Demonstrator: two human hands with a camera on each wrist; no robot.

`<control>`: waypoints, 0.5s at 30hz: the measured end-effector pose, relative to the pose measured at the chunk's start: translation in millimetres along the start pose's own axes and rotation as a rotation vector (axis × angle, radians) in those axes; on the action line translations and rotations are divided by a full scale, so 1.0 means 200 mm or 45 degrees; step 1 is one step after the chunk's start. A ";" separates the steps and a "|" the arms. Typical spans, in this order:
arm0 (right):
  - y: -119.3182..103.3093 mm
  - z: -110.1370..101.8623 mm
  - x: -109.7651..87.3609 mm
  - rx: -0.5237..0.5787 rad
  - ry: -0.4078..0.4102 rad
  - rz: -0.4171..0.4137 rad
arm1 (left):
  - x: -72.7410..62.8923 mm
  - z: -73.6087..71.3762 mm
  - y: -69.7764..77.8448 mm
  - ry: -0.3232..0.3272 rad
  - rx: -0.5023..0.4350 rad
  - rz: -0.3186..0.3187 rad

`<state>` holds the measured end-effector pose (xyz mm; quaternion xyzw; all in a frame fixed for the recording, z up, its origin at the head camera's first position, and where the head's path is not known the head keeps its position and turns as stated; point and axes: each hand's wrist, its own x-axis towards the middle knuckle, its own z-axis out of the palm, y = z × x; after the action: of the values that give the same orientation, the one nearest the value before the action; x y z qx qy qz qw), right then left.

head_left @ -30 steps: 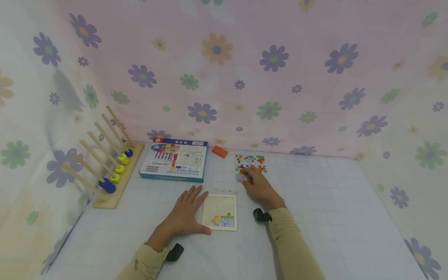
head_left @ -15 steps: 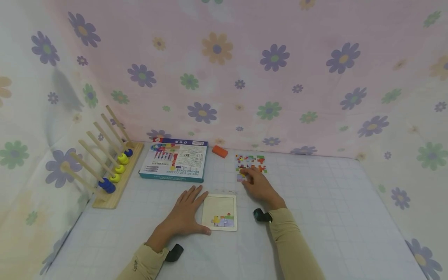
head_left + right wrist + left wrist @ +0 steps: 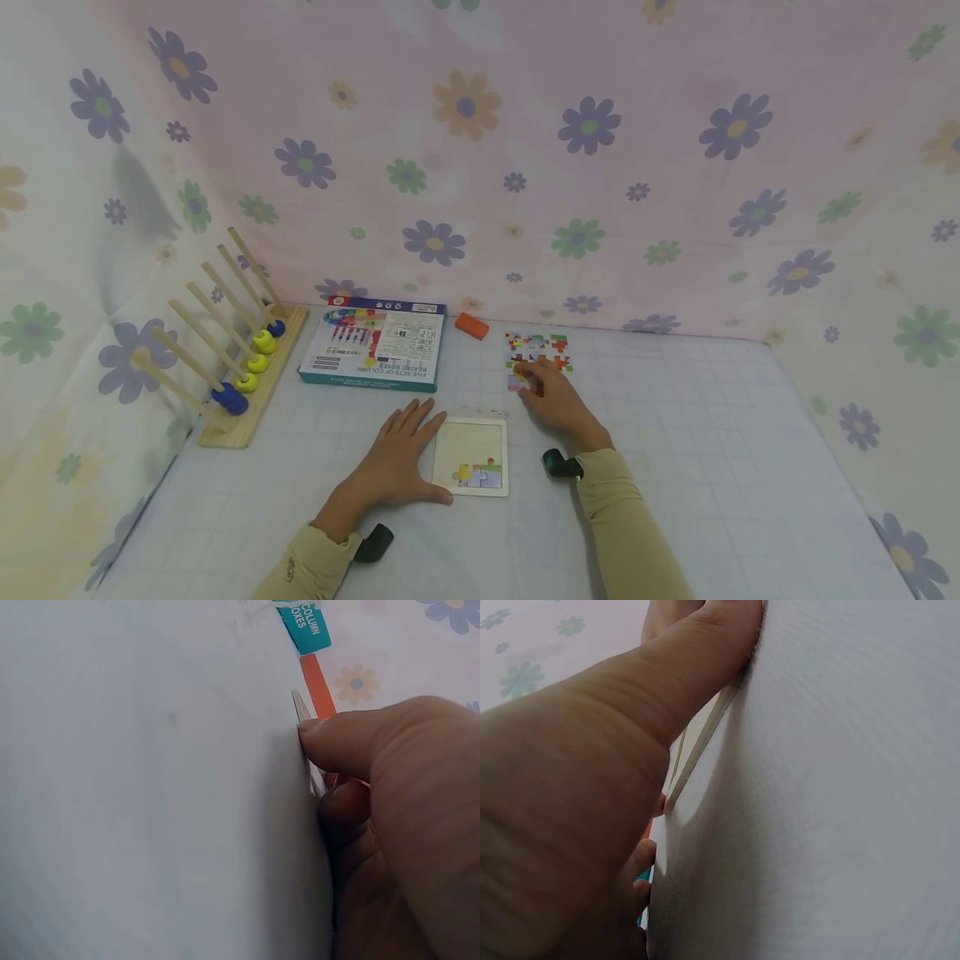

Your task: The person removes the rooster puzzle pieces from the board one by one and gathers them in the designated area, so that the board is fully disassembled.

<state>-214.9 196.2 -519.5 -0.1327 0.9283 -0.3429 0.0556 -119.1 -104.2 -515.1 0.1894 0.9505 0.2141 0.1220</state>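
Note:
A square wooden puzzle tray (image 3: 470,442) lies on the white cloth, with a few joined jigsaw pieces (image 3: 477,475) in its lower right corner. My left hand (image 3: 396,457) is spread flat at the tray's left side. Its thumb touches the lower edge and its index finger the upper left corner; the left wrist view shows the thumb (image 3: 705,645) against the tray's rim. Farther right, my right hand (image 3: 555,400) pinches a puzzle piece (image 3: 516,382) at the near left of a group of loose colourful pieces (image 3: 538,343). The fingers partly hide that piece and its neighbours.
A flat toy box (image 3: 375,346) lies at the back left, beside a wooden rack (image 3: 258,387) with upright pegs and blue and yellow beads. Between box and pieces sits an orange block (image 3: 472,326). A flowered cloth wall (image 3: 480,192) stands behind.
Both hands stay in the same places. The piece under my right fingertips appears slightly tilted and pinker than before; the tray and other things have not moved.

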 end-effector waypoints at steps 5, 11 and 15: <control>0.01 0.02 -0.01 0.021 0.029 0.000 | 0.00 -0.01 0.01 -0.002 -0.012 0.000; 0.01 0.04 -0.02 0.045 0.080 -0.014 | -0.01 -0.01 0.01 0.001 -0.013 -0.002; 0.00 0.05 -0.05 0.101 0.098 -0.018 | -0.01 -0.01 0.01 -0.003 -0.012 -0.004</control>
<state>-203.7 192.3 -526.0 -0.1236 0.9144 -0.3847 0.0228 -118.1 -103.7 -512.1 0.1877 0.9496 0.2180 0.1243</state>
